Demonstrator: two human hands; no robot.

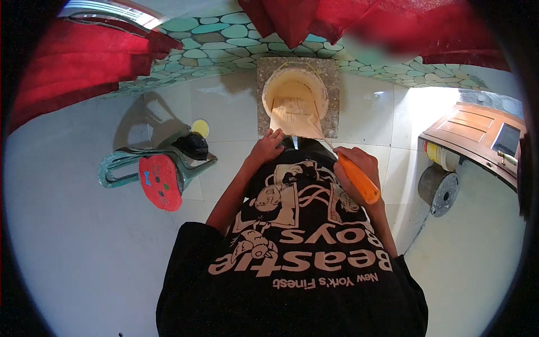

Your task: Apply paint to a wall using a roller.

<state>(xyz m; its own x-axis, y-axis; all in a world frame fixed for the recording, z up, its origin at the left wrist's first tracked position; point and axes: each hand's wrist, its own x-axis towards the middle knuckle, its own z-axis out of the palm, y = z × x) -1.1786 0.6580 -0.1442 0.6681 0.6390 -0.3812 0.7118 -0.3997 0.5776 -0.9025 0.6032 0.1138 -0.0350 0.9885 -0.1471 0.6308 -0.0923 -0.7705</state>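
My right hand (359, 163) is closed around the orange handle of what looks like a paint roller (359, 178). Its thin metal rod slants up and left into a cream-smeared bucket (271, 84). Out of the bucket's near side leans a cream-coated board (292, 127); the roller's head seems to lie against it, but cream on cream makes its outline hard to tell. The fingers of my left hand (267, 148) are closed at the board's lower left edge. Under the bucket is a stained, brownish square mat or board (330, 121).
To the left, a green plastic chair (115, 168) has a red cushion (160, 182), with a black object (192, 146) and a yellow disc (200, 128) nearby. At right are a grey cylinder (439, 191) and wooden door (466, 129). Red curtains (78, 70) hang before the stone-patterned wall (208, 42).
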